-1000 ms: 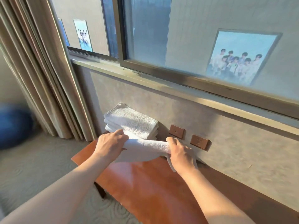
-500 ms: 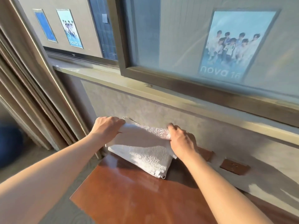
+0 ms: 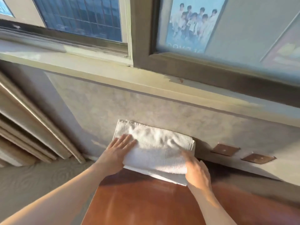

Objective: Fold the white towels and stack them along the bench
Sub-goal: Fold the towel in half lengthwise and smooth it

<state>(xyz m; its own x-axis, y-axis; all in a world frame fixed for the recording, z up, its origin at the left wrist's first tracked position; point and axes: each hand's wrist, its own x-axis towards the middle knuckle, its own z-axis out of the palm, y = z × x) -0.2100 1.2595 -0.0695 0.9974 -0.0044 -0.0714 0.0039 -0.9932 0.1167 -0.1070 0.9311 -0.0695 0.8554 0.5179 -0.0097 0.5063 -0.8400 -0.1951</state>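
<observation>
Folded towel (image 3: 155, 148) laid atop stack on bench (image 3: 146, 200), long axis along wall. Left hand (image 3: 116, 154) pressed flat, fingers spread; right hand (image 3: 197, 173) flat at right end, nothing gripped.

Wall (image 3: 146, 108) tight behind towel stack (image 3: 155, 151)

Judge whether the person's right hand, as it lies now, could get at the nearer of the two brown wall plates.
Probably yes. The right hand rests on the towel stack's right end, and only bare wall and bench lie between it and the nearer brown wall plate; nothing blocks the way.
</observation>
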